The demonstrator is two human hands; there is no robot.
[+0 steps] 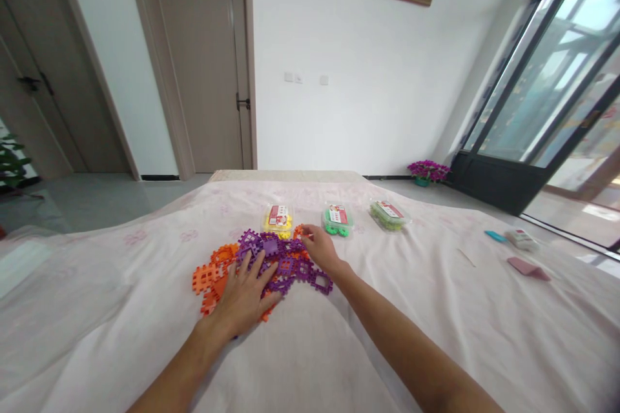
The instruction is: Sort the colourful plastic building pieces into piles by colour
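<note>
A pile of purple interlocking plastic building pieces [287, 265] and orange interlocking pieces [205, 277] lies in front of me on the cloth. My left hand [245, 292] rests palm down on the pile with its fingers spread. At the pile's far right edge, my right hand [317, 247] has its thumb and fingers pinched together beside an orange piece [298, 231]. Whether that piece is between the fingertips is hard to make out. Just behind the pile stands a clear box of yellow pieces [278, 221].
A clear box with green pieces [338, 218] and another with light green contents [388, 214] stand to the right. Farther right lie a pink folded cloth [529, 268], a white box [522, 239] and a blue item [495, 236]. A pale pink cloth [416, 335] covers the table.
</note>
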